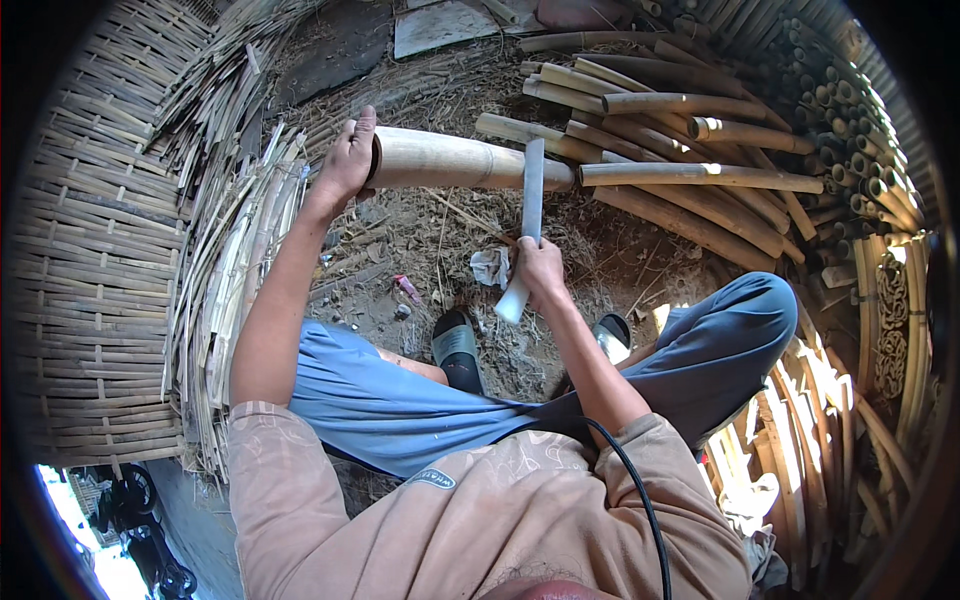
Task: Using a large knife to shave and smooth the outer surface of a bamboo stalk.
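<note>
A thick pale bamboo piece (440, 160) lies crosswise in front of me, its wide cut end on the left. My left hand (350, 158) grips that wide end, thumb up along the rim. In my right hand (541, 268) is a long, flat-bladed machete (534, 185), its pale butt end sticking out below my fist. The blade crosses the bamboo piece near its narrower right end; whether it cuts into the wall I cannot tell.
Bamboo poles (715, 177) lie piled at the right, with stacked tubes behind. Split strips (245, 290) line the left side beside a woven bamboo panel (100, 240). Crumpled paper (490, 267) and a small red wrapper (406, 289) lie on the littered ground. A black cable hangs by my right arm.
</note>
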Demonstrator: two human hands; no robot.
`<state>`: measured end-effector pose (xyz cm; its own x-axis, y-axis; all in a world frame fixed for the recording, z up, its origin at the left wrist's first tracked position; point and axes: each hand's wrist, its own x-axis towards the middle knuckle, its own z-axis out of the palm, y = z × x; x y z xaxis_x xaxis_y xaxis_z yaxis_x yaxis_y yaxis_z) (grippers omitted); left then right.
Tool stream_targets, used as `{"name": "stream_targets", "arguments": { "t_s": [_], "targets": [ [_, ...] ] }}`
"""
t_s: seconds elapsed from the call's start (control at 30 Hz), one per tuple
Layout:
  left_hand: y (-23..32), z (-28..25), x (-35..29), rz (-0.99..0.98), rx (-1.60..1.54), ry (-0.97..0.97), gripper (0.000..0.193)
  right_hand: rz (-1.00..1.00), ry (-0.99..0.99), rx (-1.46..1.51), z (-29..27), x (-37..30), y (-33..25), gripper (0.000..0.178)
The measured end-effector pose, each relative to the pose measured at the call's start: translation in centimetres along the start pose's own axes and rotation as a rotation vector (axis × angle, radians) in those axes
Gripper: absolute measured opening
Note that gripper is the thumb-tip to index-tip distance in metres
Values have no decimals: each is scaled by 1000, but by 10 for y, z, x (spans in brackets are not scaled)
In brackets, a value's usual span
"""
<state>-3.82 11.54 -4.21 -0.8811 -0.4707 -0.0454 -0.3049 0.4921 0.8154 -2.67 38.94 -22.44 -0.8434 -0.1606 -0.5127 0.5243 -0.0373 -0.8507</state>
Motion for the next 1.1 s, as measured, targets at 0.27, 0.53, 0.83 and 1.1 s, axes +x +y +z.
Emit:
{"name": "stream_targets", "arguments": {
  "t_s": [0.27,0.53,0.83,1.1],
  "targets": [
    [4,1,4,-62,-61,-74,81,-263,-218,-79,10,-13,-10,24],
    [9,0,2,-105,-93,-114,81,-97,-140,75,30,-40,-31,22],
    [8,11,8,-115,-81,-70,82,53,-24,64,12,-14,-8,22],
    [0,2,8,-80,-186,-98,82,-221,-194,-104,-1,-3,-17,19]
  ]
}}
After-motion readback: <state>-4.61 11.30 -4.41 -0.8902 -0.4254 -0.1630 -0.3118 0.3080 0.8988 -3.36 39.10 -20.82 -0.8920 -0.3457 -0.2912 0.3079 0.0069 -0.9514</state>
